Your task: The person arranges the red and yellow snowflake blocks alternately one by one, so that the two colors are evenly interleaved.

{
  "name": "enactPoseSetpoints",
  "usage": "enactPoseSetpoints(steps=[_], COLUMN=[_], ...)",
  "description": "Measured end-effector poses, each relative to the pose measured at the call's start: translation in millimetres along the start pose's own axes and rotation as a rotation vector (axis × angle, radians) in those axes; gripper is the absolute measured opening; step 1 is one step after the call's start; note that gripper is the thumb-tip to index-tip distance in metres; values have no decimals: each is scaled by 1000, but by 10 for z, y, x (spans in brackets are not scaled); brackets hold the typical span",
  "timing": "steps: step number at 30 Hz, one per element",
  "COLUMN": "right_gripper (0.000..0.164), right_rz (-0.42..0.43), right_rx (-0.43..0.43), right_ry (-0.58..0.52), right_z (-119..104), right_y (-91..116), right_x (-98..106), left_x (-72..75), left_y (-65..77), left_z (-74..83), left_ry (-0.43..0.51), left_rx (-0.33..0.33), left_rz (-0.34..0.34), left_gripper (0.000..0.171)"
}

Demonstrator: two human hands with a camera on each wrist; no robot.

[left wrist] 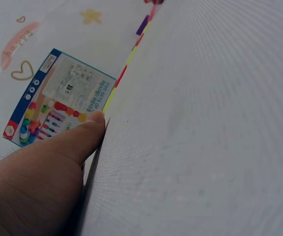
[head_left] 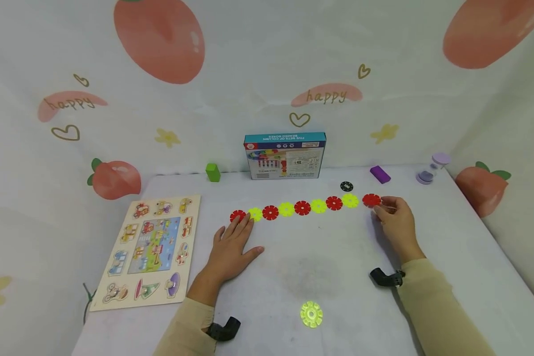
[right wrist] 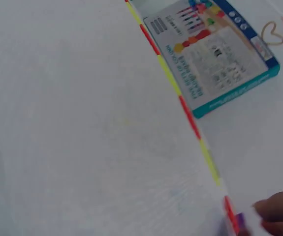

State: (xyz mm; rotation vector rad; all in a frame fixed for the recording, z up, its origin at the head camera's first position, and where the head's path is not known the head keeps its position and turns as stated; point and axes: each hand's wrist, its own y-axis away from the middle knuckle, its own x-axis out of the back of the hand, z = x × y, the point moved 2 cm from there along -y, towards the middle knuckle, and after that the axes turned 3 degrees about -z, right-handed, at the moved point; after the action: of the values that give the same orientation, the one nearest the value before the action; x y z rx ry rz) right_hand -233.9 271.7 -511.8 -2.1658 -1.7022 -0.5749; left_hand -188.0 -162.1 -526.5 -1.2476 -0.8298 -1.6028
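A row of notched plastic flower discs, alternating red and yellow, stretches across the white table. My left hand (head_left: pixel 232 249) lies palm down with straight fingers, its fingertips on the red disc (head_left: pixel 237 215) and yellow disc (head_left: pixel 255 214) at the row's left end. At the right end, my right hand (head_left: pixel 398 225) pinches the edge of a red disc (head_left: pixel 371 200) between thumb and fingers. A small gap separates this disc from the last yellow disc (head_left: pixel 350 200). In the right wrist view, the same red disc (right wrist: pixel 231 215) appears edge-on beside the fingertips.
A loose yellow disc (head_left: pixel 311 314) lies near the front. Behind the row stand a bead-set box (head_left: pixel 286 160), a green block (head_left: pixel 213 172), a purple block (head_left: pixel 380 174) and an hourglass (head_left: pixel 431 169). A black round chip (head_left: pixel 346 186) and a wooden puzzle board (head_left: pixel 111 242) also lie there.
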Motion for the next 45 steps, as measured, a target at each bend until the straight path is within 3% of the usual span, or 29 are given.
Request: enactPoseSetpoints(steps=[5,10,17,45], right_gripper=[48,62,70,74], right_rz=[-83,-216,-276,-289], right_rx=[209,226,210,223], right_ry=[401,588,635,643], right_z=[10,50,21,26], right_y=[26,30,32,80], right_x=[-57,-121,-136,-105], left_x=[-6,-7,3,23], left_y=[7,10,12,5], left_z=[-31,-27,-11,7], left_ry=[-6,-1,-1,-6], left_rx=[-1,1,1,0], left_rz=[6,-1,-4,-4], left_gripper=[84,83,83,82])
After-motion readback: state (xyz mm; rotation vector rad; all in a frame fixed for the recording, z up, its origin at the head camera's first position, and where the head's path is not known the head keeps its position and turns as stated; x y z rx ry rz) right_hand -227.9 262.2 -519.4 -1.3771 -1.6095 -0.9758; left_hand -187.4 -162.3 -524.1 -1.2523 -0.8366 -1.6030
